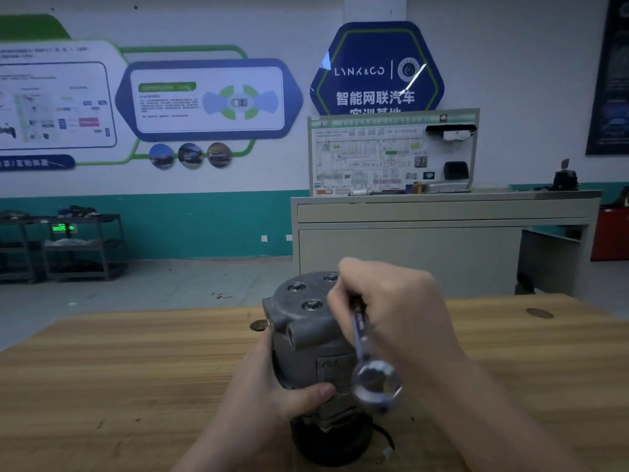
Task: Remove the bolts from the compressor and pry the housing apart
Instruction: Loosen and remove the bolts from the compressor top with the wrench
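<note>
The wooden workbench [136, 362] carries the compressor [306, 338], which stands on end directly under both hands, its dark pulley end down on the bench surface and its bolted end cover facing up. The left hand [269, 390] wraps the lower body of the housing, thumb laid across the near face, and steadies the unit. The right hand [391, 301] is curled around the upper shank of a ratchet wrench [364, 352], gripping it just above the right side of the end cover; the round ratchet head hangs below that grip, toward the camera, in front of the housing label. Three bolts [312, 304] are seated in the end cover to the left of the right-hand grip, and all three appear fully in place. Judged from this, bolt removal is at an early stage: no bolt is seen out, no seam in the housing is opened, and prying has not begun. The working end of the wrench is covered by the right-hand fingers, so engagement with a bolt cannot be confirmed. Any bolts under that hand are hidden. The ratchet head is blurred, the lighting is dim, and no prying tool is in view.
</note>
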`<state>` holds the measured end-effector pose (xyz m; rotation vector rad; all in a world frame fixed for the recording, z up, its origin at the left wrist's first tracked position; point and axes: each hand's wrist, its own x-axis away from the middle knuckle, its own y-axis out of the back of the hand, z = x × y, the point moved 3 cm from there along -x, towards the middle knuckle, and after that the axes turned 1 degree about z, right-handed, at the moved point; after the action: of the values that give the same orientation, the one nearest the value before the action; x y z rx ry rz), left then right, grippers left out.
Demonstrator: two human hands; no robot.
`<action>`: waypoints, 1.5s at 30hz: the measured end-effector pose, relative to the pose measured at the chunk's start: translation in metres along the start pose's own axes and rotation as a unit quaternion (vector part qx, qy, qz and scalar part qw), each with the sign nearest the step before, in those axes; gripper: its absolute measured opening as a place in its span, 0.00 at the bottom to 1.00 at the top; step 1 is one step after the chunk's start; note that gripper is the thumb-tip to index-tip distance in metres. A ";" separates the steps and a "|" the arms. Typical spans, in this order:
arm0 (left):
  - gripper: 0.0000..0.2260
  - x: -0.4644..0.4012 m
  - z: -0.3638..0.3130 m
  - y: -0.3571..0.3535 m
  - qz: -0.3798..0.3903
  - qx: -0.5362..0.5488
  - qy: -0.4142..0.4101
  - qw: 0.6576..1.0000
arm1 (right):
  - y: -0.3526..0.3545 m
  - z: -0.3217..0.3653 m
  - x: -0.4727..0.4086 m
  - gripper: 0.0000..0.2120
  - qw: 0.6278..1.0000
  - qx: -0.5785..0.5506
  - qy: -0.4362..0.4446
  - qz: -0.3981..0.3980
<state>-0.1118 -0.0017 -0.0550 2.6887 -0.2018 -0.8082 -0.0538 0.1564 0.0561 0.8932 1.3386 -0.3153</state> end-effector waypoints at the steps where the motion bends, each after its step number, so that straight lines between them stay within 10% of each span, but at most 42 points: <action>1: 0.34 0.000 0.000 0.000 0.004 0.000 0.000 1.000 | -0.001 -0.001 0.002 0.11 1.000 -0.007 0.020 -0.006; 6: 0.38 -0.001 0.001 0.001 0.018 0.059 0.001 0.998 | -0.002 -0.047 0.010 0.20 0.949 -0.291 -0.076 -0.093; 11: 0.33 0.000 -0.004 0.000 0.039 0.074 -0.007 0.996 | -0.019 -0.087 0.017 0.11 0.673 -0.602 -0.430 -0.021; 14: 0.37 -0.001 -0.005 0.002 -0.004 -0.012 -0.026 1.000 | -0.016 -0.094 0.013 0.10 0.598 -0.649 -0.451 -0.134; 21: 0.43 -0.002 0.004 0.005 -0.004 -0.009 -0.008 1.000 | 0.004 -0.089 0.011 0.23 0.833 -0.384 -0.360 -0.170; 27: 0.41 -0.001 0.007 0.006 0.021 0.001 -0.006 1.000 | 0.012 -0.057 0.000 0.18 0.919 -0.262 -0.277 -0.095; 32: 0.44 -0.002 0.009 0.009 0.035 -0.073 0.000 0.997 | 0.015 -0.012 -0.004 0.23 0.996 -0.042 -0.046 -0.064; 36: 0.43 0.000 0.007 0.008 0.046 -0.081 -0.007 0.996 | -0.001 0.006 0.005 0.13 0.994 0.080 0.039 -0.065; 40: 0.44 0.000 0.012 0.007 0.056 -0.010 0.019 0.998 | -0.002 -0.028 0.014 0.18 0.977 -0.185 0.010 -0.103; 45: 0.43 -0.001 0.014 0.008 0.050 -0.012 0.016 0.999 | -0.020 -0.088 0.019 0.19 0.747 -0.524 -0.393 -0.112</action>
<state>-0.1209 -0.0129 -0.0627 2.6435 -0.3129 -0.7329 -0.1239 0.2113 0.0333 -0.3720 0.6050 -0.0503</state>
